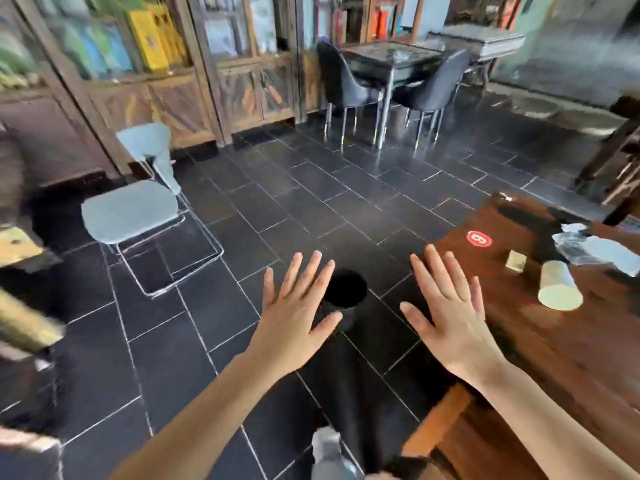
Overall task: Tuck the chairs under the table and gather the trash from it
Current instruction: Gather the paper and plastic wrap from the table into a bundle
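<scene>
A dark wooden table (540, 341) fills the right side. On it lie a tipped-over white paper cup (558, 285), crumpled clear plastic wrapping with paper (588, 247) and a small tan card (516, 260). A light blue chair with a metal frame (135, 209) stands on the floor at the left, well away from the table. A black bin (346, 292) sits on the floor between my hands. My left hand (294, 306) is open, fingers spread, above the bin's left side. My right hand (446, 313) is open too, by the table's near edge. Neither holds anything.
Black floor tiles spread across the middle. Wooden bookcases line the back wall (207, 81). A dark table with two black chairs (391, 81) stands at the back. A round red sticker (479, 238) marks the table. Blurred furniture (20, 306) sits at the far left.
</scene>
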